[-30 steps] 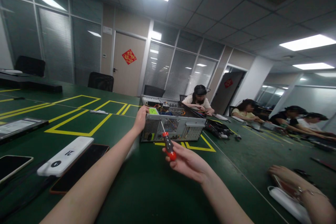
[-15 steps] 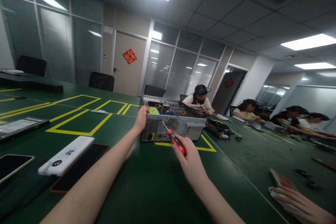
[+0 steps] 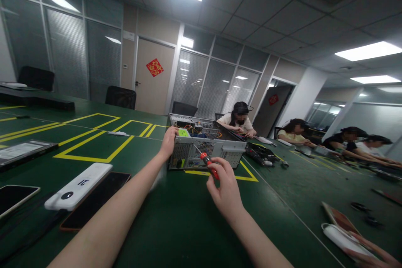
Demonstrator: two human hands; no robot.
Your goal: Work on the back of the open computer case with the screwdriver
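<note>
An open metal computer case (image 3: 216,150) lies on the green table, its rear panel facing me and wires showing inside. My left hand (image 3: 170,140) grips the case at its near left corner, beside a yellow-green label (image 3: 183,132). In my right hand (image 3: 224,182) is a red and black screwdriver (image 3: 205,159), held by the fingers around its handle. Its shaft points up and left at the rear panel; whether the tip touches a screw is too small to tell.
On the left lie a white power bank (image 3: 80,184), dark phone (image 3: 97,201), second phone (image 3: 15,199) and hard drive (image 3: 25,153). Black parts (image 3: 262,153) sit right of the case. Another person's hand (image 3: 373,251) is near a white device (image 3: 344,238). Several people sit farther off.
My right hand's fingers have shifted and loosened around the screwdriver handle. At the lower right, the other person's hand has moved down and right, uncovering the white device.
</note>
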